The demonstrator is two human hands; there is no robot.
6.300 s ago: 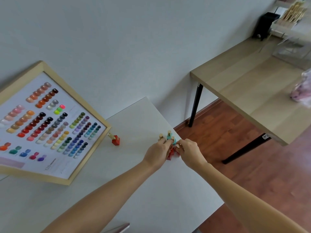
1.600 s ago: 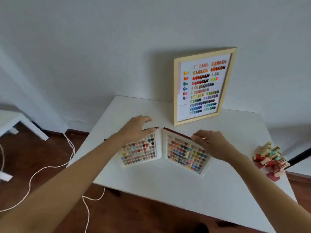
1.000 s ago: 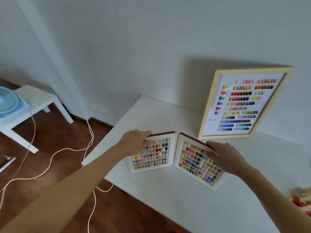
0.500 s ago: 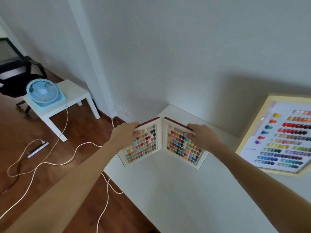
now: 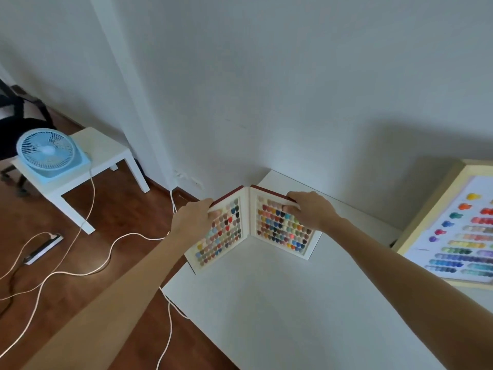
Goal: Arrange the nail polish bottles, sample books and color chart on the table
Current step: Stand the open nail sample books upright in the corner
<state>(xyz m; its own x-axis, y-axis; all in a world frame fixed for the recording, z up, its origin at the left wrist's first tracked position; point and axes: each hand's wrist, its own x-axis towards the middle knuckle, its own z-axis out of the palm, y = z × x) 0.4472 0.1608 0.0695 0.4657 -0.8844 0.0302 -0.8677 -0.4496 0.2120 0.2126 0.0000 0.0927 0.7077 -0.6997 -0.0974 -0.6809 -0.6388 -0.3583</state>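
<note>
On the white worktop (image 5: 280,303), the open sample book (image 5: 250,231) stands at the far left corner, left hand (image 5: 193,220) and right hand (image 5: 310,212) gripping its covers; its left cover overhangs the edge, so releasing could tip it floorward.

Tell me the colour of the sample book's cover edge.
Dark red on the sample book, visible along its top edge in the head view; the inside pages are white.
</note>
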